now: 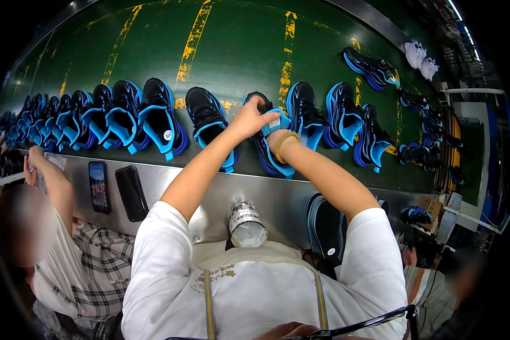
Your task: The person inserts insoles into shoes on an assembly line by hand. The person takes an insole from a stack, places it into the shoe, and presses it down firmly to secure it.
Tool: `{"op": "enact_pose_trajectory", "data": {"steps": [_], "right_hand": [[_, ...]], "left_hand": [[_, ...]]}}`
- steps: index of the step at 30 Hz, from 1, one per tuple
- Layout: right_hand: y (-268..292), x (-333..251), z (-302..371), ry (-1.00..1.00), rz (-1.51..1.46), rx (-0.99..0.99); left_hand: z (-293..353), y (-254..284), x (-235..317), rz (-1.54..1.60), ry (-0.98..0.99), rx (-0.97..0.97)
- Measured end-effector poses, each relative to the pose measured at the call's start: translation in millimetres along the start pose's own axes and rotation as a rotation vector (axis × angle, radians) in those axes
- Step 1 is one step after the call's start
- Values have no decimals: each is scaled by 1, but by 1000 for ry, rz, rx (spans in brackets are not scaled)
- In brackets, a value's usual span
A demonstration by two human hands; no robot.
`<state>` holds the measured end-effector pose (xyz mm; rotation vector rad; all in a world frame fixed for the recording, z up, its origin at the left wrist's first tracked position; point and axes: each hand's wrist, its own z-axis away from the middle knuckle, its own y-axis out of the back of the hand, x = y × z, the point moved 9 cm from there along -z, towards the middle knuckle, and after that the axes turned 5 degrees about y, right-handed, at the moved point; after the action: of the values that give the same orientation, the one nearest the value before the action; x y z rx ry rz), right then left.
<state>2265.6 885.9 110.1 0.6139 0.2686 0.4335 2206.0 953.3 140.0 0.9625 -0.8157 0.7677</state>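
Observation:
A black and blue sneaker (264, 153) stands on the green belt in front of me, its heel end toward me. My left hand (254, 120) is closed on its light blue tongue (275, 122), thumb pressed on the near side. My right hand (279, 137), with a beaded bracelet at the wrist, reaches into the shoe's opening. Its fingers are hidden there, and whether they hold anything does not show. To the left sits another sneaker (203, 107), apart from the one I hold. One more sneaker (304, 110) stands close on the right.
Rows of similar sneakers (163, 113) run along the belt (238, 45) on both sides. On the metal ledge (170, 178) lie two phones (99, 187), a clear jar (247, 229) and a stack of black insoles (324, 229). A person (73, 272) works at left, another at lower right.

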Motion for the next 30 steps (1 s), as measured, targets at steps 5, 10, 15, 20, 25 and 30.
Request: {"op": "enact_pose_trajectory", "data": {"steps": [5, 10, 15, 20, 25, 30], "right_hand": [[-2, 2, -2, 169, 10, 259], [-14, 14, -9, -18, -293, 165], [-37, 20, -45, 10, -366, 303], [-43, 20, -62, -48, -264, 299], [-35, 23, -46, 72, -118, 217], [-6, -23, 43, 351, 81, -9]], "left_hand": [[8, 4, 22, -221, -134, 192], [15, -17, 3, -19, 96, 18], [46, -17, 29, -91, -406, 365], [48, -29, 42, -277, -519, 301], [51, -23, 53, -407, -614, 441], [15, -11, -18, -98, 91, 218]]}}
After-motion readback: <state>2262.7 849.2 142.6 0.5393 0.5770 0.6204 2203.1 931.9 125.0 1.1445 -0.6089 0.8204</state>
